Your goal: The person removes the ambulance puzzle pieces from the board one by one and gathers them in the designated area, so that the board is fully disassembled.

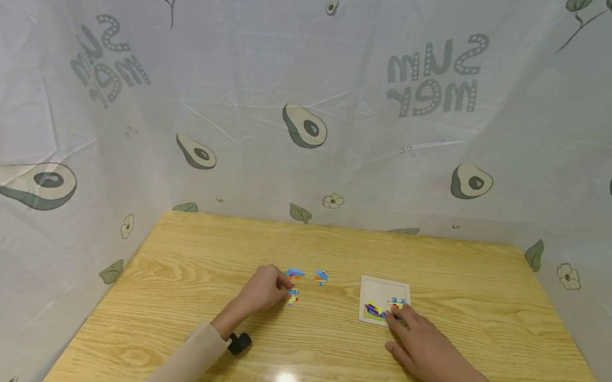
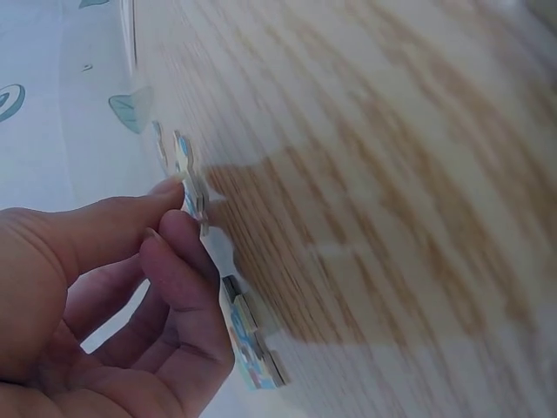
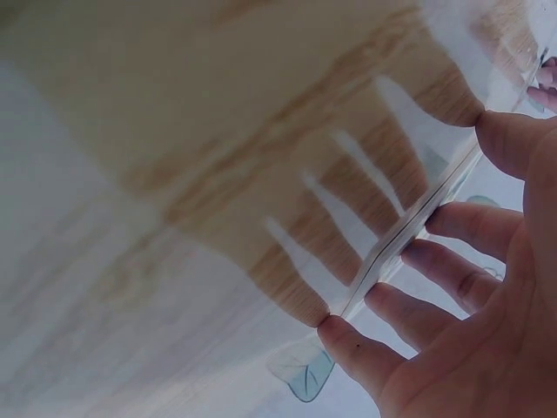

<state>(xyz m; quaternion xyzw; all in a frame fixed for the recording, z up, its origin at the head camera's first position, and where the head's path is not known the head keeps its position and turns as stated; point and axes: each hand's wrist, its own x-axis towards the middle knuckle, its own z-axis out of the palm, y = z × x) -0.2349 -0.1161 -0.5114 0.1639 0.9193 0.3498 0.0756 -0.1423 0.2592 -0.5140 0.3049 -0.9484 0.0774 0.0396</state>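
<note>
My left hand [image 1: 265,288] is low over several small jigsaw pieces on the table. Its thumb and forefinger pinch the edge of a colourful jigsaw piece [image 2: 197,193], partly hidden by the fingertips. Nearer to me lies another piece [image 1: 293,298], also below the curled fingers in the left wrist view. A blue and orange piece [image 1: 321,277] lies farther right. My right hand [image 1: 426,350] rests with spread fingers at the lower right of a pale square puzzle tray [image 1: 380,288]. In that tray sit joined pieces [image 1: 373,310] and a blue, white and red piece [image 1: 397,302], partly covered by the fingers.
The wood-grain table [image 1: 317,343] reaches back to a pale printed curtain [image 1: 256,128], which hangs behind and along both sides. Black wrist straps [image 1: 239,343] are on both arms. A bright light reflection shows on the near tabletop.
</note>
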